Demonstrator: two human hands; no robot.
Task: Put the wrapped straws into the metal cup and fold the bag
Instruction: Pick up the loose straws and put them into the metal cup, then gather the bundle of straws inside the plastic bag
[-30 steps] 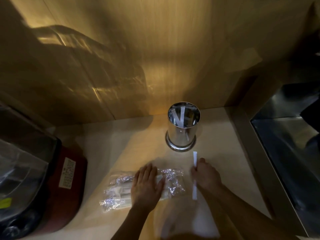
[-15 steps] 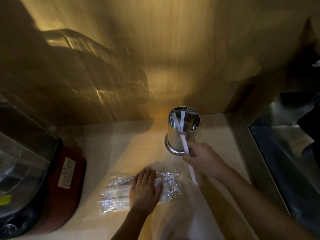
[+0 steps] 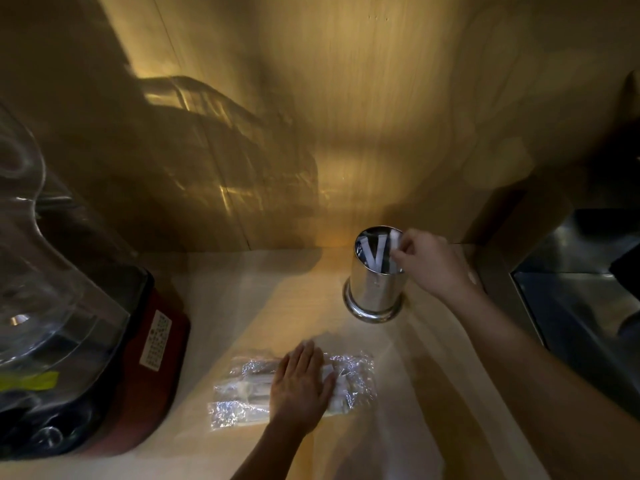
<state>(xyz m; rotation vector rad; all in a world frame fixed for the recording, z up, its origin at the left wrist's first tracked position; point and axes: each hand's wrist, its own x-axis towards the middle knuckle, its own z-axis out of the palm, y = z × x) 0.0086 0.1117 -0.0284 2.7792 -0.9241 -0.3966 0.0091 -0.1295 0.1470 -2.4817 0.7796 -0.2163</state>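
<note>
I'm seeing the right hand (image 3: 431,263) at the metal cup (image 3: 375,271) rim near the desk's (image 3: 242,306) back edge, fingers pinching a wrapped straw (image 3: 394,242). Left hand (image 3: 301,386) is lying flat on the bag (image 3: 353,379), fingers together.

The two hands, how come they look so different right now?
The left hand lies flat, palm down, fingers spread on the plastic bag; the right hand is raised at the metal cup rim, fingers pinched on a wrapped straw. The left is near the counter's front, the right farther back. Both are bare.
</note>
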